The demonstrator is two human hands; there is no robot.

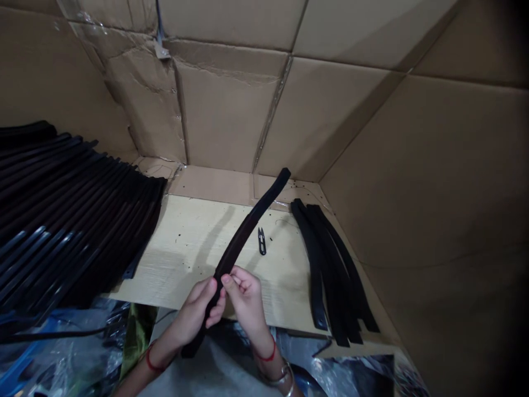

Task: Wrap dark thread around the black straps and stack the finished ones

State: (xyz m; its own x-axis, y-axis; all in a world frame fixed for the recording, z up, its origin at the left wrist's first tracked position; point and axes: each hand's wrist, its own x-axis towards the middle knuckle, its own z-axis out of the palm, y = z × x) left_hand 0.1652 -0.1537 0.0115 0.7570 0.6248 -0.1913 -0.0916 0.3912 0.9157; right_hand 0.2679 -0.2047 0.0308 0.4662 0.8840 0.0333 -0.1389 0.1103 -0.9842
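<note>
A long, dark, slightly curved strip (242,234) is held up slantwise over the pale table, its far end up and to the right. My left hand (197,309) is closed round its lower part, the thumb along its side. Right beside it, my right hand (243,298) pinches the same strip between thumb and fingers. The strip's near end hangs below my left hand, past the table's front edge. Small black thread snips (262,241) lie on the table behind and right of my hands.
Many dark strips (74,220) are laid side by side at the left. Several more (330,270) lie at the right of the table (165,264). Cardboard walls (231,110) stand at the back and right. Clear plastic bags (70,358) are below the front edge.
</note>
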